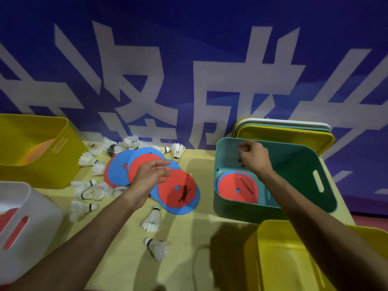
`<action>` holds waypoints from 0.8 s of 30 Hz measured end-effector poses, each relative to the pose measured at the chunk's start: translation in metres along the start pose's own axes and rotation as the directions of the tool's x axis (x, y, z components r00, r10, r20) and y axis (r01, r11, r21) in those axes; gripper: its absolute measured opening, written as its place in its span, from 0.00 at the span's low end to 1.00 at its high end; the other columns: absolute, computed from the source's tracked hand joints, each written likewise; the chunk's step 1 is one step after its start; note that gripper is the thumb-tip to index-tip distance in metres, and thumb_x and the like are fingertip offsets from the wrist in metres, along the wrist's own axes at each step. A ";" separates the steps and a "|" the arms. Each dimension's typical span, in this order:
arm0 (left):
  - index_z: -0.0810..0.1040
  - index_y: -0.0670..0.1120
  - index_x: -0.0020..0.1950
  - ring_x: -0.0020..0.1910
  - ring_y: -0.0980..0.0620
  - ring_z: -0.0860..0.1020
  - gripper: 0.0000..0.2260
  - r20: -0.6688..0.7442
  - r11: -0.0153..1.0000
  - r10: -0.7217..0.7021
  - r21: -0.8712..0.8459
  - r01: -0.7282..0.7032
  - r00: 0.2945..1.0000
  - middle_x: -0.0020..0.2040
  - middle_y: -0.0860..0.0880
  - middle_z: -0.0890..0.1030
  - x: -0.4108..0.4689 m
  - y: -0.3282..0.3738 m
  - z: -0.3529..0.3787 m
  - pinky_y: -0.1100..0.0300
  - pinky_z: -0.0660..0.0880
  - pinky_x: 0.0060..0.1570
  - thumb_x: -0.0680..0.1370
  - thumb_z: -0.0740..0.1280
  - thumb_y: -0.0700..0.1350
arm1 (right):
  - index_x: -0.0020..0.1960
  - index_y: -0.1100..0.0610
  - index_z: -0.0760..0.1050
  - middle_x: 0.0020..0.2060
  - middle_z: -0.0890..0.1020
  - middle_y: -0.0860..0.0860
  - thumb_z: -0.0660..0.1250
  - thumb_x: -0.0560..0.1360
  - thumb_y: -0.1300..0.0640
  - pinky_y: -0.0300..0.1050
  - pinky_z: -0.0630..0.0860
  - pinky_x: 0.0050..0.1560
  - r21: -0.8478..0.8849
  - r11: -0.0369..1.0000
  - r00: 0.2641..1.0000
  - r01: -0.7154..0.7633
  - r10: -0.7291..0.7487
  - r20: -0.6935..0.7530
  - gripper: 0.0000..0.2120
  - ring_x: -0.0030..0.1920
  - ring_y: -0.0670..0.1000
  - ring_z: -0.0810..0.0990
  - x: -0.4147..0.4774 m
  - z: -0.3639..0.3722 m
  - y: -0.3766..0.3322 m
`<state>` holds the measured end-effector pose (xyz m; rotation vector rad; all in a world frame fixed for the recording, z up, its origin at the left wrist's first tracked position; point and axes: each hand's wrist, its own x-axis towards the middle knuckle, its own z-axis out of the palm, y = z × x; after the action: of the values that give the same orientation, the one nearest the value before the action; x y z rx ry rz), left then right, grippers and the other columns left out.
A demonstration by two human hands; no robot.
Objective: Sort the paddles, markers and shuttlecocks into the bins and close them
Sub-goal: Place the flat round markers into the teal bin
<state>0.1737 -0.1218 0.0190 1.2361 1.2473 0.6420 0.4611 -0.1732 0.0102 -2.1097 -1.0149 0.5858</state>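
Markers [178, 191], flat round discs with a red face, a blue rim and a small centre hole, lie in an overlapping heap in the middle of the yellow table [189, 238]. The heap runs from far left to near right. The left hand [150, 175] covers part of it, fingers straight and close together, pointing right. I cannot tell whether they touch the discs. More markers [237, 189] lie flat, red side up, in the teal bin [231, 204]. The right hand [255, 157] hangs over that bin with fingers loosely curled downward, and nothing shows in them, though its back hides the palm. Shuttlecocks [152, 220], white-feathered, lie on their sides around the heap, corks pointing every way. Something red shows blurred through the white bin [37, 227] slot at the left edge, and I cannot make it out. Both yellow bins [31, 169] [283, 259] are cut off. Lids [283, 131] lean behind the teal bin.
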 end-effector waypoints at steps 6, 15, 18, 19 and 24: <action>0.78 0.41 0.55 0.49 0.48 0.81 0.09 -0.090 0.999 -0.043 0.001 0.043 0.995 0.53 0.43 0.82 0.017 -0.022 -0.062 0.58 0.76 0.50 0.78 0.62 0.34 | 0.54 0.58 0.79 0.46 0.84 0.54 0.64 0.75 0.59 0.54 0.79 0.52 0.000 0.977 0.977 0.214 -0.214 0.019 0.10 0.45 0.56 0.83 -0.020 0.067 -0.074; 0.78 0.44 0.47 0.45 0.48 0.80 0.09 -0.146 0.991 -0.130 -0.003 0.131 0.981 0.48 0.44 0.81 0.051 -0.071 -0.142 0.62 0.76 0.44 0.78 0.63 0.32 | 0.64 0.60 0.72 0.57 0.79 0.58 0.67 0.75 0.53 0.45 0.71 0.57 -0.220 0.972 0.923 0.084 0.007 0.384 0.20 0.58 0.57 0.77 -0.035 0.194 -0.061; 0.78 0.45 0.49 0.49 0.47 0.81 0.09 -0.114 0.986 -0.158 0.039 0.163 0.981 0.48 0.46 0.82 0.063 -0.090 -0.156 0.67 0.75 0.41 0.77 0.64 0.32 | 0.68 0.62 0.67 0.64 0.73 0.61 0.65 0.76 0.51 0.51 0.71 0.63 -0.306 0.952 0.895 0.029 0.111 0.431 0.24 0.62 0.60 0.75 -0.039 0.224 -0.047; 0.79 0.45 0.49 0.51 0.46 0.80 0.09 -0.094 0.983 -0.167 0.058 0.172 0.982 0.49 0.47 0.82 0.066 -0.095 -0.158 0.65 0.75 0.44 0.77 0.64 0.33 | 0.70 0.62 0.66 0.66 0.71 0.62 0.64 0.77 0.50 0.51 0.69 0.65 -0.347 0.938 0.890 0.016 0.145 0.432 0.26 0.64 0.61 0.73 -0.039 0.232 -0.042; 0.78 0.43 0.57 0.54 0.50 0.77 0.11 0.006 0.978 -0.152 0.144 0.150 0.988 0.55 0.45 0.79 0.095 -0.097 -0.150 0.59 0.72 0.53 0.77 0.64 0.32 | 0.70 0.61 0.62 0.67 0.68 0.62 0.65 0.75 0.44 0.51 0.65 0.67 -0.400 0.916 0.892 -0.039 0.212 0.399 0.32 0.67 0.61 0.68 -0.038 0.266 -0.025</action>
<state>0.0362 -0.0137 -0.0826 1.2473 1.3778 0.4369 0.2537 -0.0851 -0.1385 -2.4642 -1.3297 1.0342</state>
